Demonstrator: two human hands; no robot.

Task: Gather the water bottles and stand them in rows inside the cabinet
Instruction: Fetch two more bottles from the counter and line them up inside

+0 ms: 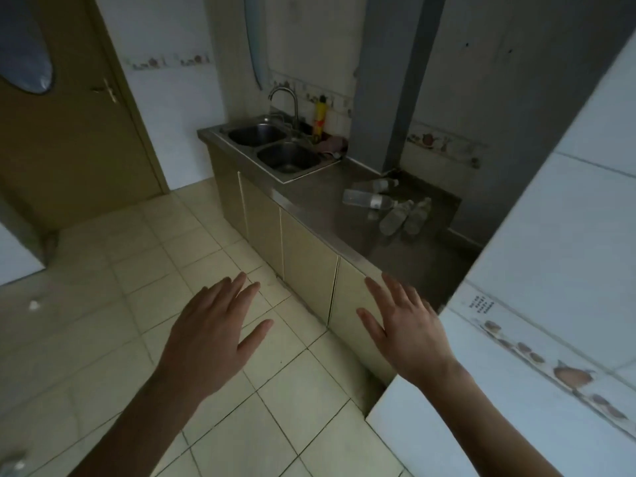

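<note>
— Head view first: what are your hands doing?
— Your left hand [210, 333] and right hand [407, 333] float low in the frame, palms down, fingers straight and spread, holding nothing, above the tiled floor [113, 304].
— Where are the bottles?
— Right of centre, further off, on the steel counter [323, 201]. Four clear water bottles [370, 200] lie on their sides in a loose cluster; whether they hold water you cannot tell. One has a white label band, its writing too small to read.
— And the cabinet?
— Its doors [308, 265] under the counter are shut.
— Beyond that?
— A double sink [275, 148], both basins bare, with a yellow bottle [319, 119] behind it.
</note>
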